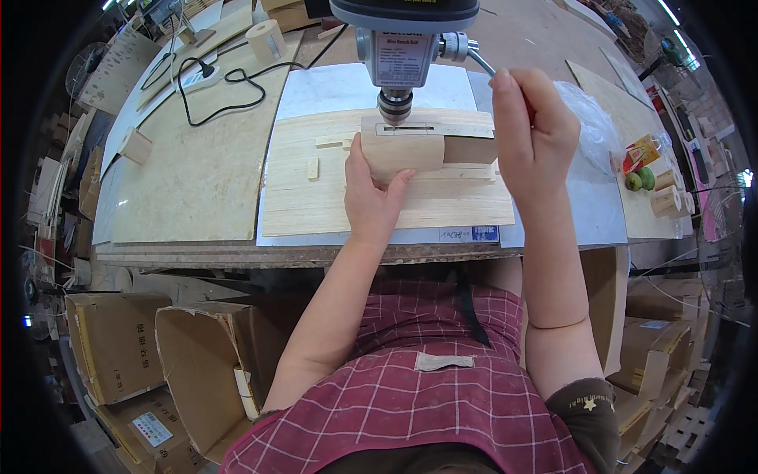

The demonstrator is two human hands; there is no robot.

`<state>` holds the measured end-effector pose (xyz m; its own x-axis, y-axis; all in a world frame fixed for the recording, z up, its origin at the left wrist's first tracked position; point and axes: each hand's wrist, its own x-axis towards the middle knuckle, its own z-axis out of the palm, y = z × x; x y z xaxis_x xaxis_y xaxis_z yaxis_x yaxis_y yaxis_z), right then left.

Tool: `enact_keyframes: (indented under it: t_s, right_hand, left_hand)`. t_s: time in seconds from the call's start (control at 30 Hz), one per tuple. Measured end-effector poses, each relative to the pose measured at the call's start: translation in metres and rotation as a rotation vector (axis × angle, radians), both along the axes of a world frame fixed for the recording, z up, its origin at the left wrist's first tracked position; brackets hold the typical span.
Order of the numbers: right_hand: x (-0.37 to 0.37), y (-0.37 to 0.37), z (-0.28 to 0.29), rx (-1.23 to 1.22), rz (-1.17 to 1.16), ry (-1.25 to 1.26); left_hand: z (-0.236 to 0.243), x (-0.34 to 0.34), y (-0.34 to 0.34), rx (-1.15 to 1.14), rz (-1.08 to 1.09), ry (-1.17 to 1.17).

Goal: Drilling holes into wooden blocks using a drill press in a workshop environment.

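Observation:
A bench drill stands over the work, its chuck just above a pale wooden piece with rounded corners. Along the top of that piece runs a light strip with a long narrow slot. My left hand grips the wooden piece at its near left side, thumb and fingers apart around it. My right hand is closed around the drill's feed lever. Beneath the piece lies a wide wooden board with small wooden strips on it. Whether the drill bit touches the piece is hidden.
A black cable runs to a white power strip on the left. Wooden cylinders stand at the left and right. A clear plastic bag and green fruit lie rightward. Cardboard boxes sit below the table edge.

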<state>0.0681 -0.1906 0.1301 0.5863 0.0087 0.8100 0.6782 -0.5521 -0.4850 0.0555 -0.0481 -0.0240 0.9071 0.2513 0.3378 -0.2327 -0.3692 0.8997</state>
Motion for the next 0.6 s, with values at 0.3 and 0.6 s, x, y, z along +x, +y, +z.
enact_keyframes:
  t_s: [0.3, 0.6]
  right_hand:
    - [-0.001, 0.003, -0.034, -0.001, 0.006, -0.166]
    - [0.005, 0.005, -0.066, 0.071, 0.037, -0.205]
  left_hand:
    - [-0.002, 0.001, 0.001, 0.003, -0.001, -0.018]
    - [-0.002, 0.0, 0.001, 0.02, 0.004, -0.03]
